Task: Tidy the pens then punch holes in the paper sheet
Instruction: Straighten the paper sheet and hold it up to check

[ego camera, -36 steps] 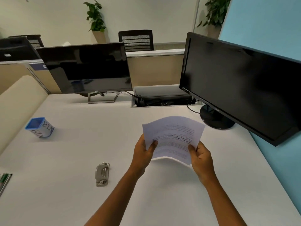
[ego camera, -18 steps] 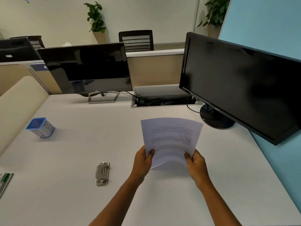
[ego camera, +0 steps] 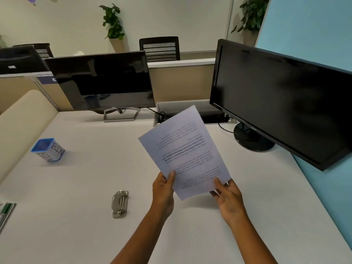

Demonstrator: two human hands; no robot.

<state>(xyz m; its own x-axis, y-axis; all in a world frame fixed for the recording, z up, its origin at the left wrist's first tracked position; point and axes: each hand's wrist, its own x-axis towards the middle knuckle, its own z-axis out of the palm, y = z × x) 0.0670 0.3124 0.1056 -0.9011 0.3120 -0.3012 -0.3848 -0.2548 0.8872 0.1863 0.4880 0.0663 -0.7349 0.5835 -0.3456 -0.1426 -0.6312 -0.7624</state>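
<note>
I hold a printed paper sheet point(ego camera: 185, 149) up above the white desk point(ego camera: 76, 216), tilted with its top leaning left. My left hand point(ego camera: 163, 189) pinches its lower left edge, thumb on the front. My right hand point(ego camera: 229, 199) pinches the lower right corner. A grey hole punch point(ego camera: 119, 204) lies on the desk to the left of my left hand. Some pens point(ego camera: 5, 212) show at the far left edge, partly cut off. A blue-rimmed box marked BIN point(ego camera: 48, 150) stands at the left, further back.
Two dark monitors stand behind: one point(ego camera: 102, 80) at the back left, a larger one point(ego camera: 282, 98) at the right on a round base point(ego camera: 253, 140). A cable tray point(ego camera: 192, 113) sits between them. A padded divider point(ego camera: 21, 126) borders the left side.
The sheet has risen and turned, its top now leaning left. Both hands shifted along its lower edge and lifted with it.
</note>
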